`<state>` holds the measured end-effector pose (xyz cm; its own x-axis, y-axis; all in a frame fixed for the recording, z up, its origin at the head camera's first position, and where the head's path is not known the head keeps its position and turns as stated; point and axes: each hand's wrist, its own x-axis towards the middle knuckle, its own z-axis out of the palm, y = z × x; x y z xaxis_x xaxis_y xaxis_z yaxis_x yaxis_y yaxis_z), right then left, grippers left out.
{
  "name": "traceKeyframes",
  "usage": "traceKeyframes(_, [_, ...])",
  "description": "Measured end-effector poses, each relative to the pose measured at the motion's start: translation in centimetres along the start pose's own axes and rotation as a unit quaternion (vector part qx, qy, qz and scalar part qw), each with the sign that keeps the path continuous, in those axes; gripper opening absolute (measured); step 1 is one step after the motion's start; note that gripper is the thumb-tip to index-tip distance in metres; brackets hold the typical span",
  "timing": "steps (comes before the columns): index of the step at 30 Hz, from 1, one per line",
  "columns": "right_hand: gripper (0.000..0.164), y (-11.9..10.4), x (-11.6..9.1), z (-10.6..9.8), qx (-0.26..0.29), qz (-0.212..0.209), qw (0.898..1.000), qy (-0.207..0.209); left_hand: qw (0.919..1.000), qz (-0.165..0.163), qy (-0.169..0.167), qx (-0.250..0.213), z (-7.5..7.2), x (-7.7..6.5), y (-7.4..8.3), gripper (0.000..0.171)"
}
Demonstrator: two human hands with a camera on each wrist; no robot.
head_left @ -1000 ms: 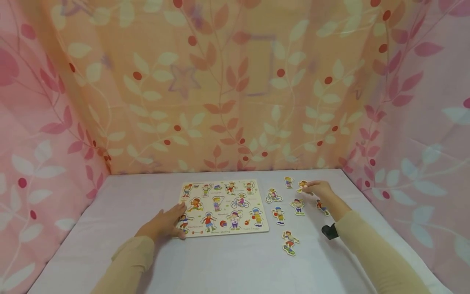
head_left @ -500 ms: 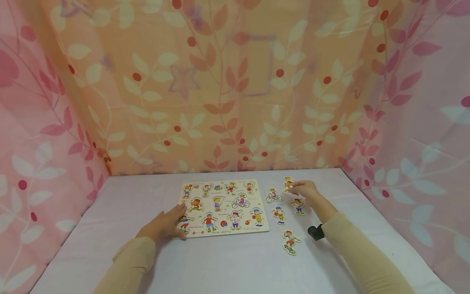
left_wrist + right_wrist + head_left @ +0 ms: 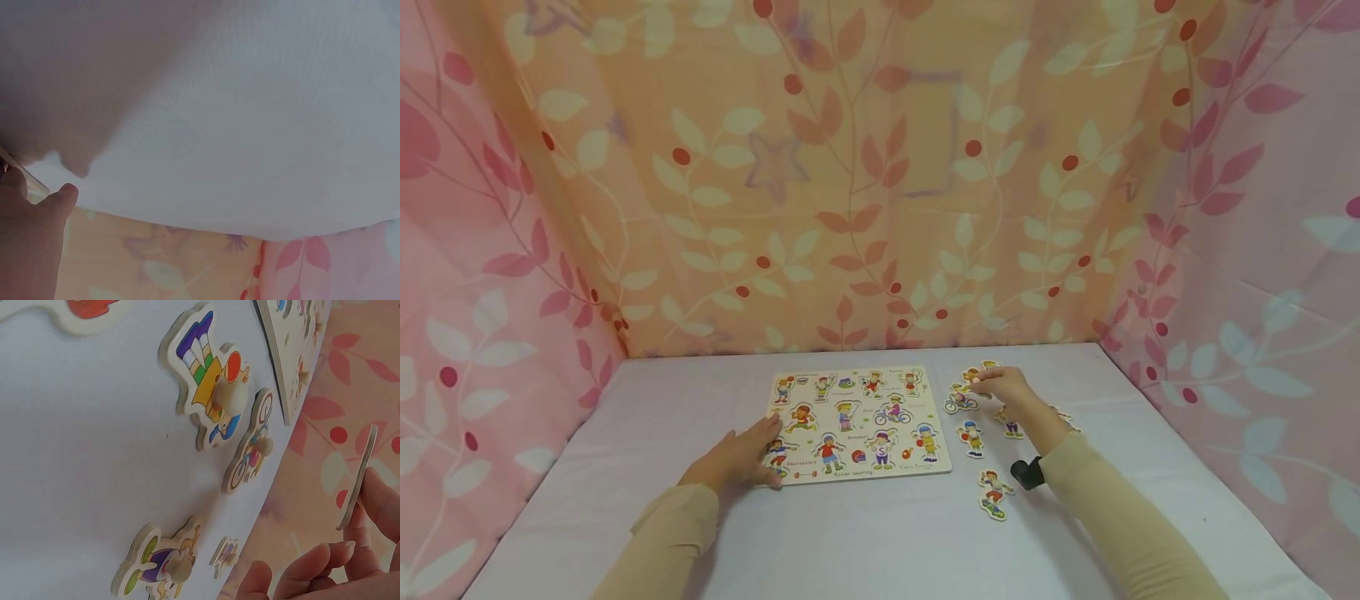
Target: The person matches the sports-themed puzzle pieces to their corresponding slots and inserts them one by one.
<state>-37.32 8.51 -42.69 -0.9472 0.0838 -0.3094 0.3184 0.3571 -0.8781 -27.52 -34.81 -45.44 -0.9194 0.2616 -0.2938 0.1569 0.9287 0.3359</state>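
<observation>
A wooden puzzle board (image 3: 865,477) printed with sports figures lies on the table, and my left hand (image 3: 747,454) rests along its left edge with fingers spread. In the left wrist view the thumb (image 3: 61,200) shows close to the board's edge. My right hand (image 3: 1009,387) pinches a flat figure puzzle piece (image 3: 359,478), raised above the table and seen edge-on in the right wrist view. Beneath and beside that hand lie a cyclist piece (image 3: 253,450) and a blue-capped piece (image 3: 209,384), each with a round knob. A baseball-figure piece (image 3: 1012,423) is partly hidden by the right hand.
A skateboarder piece (image 3: 995,495) lies nearest the front. Another piece (image 3: 1064,418) shows partly behind the right forearm, and one more (image 3: 992,364) peeks out at the back. Patterned curtains (image 3: 865,208) enclose the table (image 3: 865,542) behind and on both sides.
My right hand has picked up the piece from the back right and carried it left, over the golf-figure piece to near the cyclist piece. The left hand has stayed in place.
</observation>
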Motion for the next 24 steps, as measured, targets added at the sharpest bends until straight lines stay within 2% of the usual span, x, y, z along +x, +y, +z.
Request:
traceKeyframes(12, [0.031, -1.2, -0.7, 2.5, -0.015, 0.001, 1.000, -0.015, 1.0000, 0.003, 0.004, -0.003, 0.5, 0.3, -0.5, 0.110])
traceKeyframes(18, [0.025, -1.5, -0.8, 4.1, 0.016, -0.009, 1.000, -0.021, 1.0000, 0.005, 0.005, -0.002, 0.4, 0.5, -0.6, 0.110])
traceKeyframes(24, [0.032, -2.0, -0.9, 5.6, 0.015, -0.018, 0.999, -0.037, 0.9999, 0.008, 0.010, -0.010, 0.3, 0.4, -0.4, 0.112])
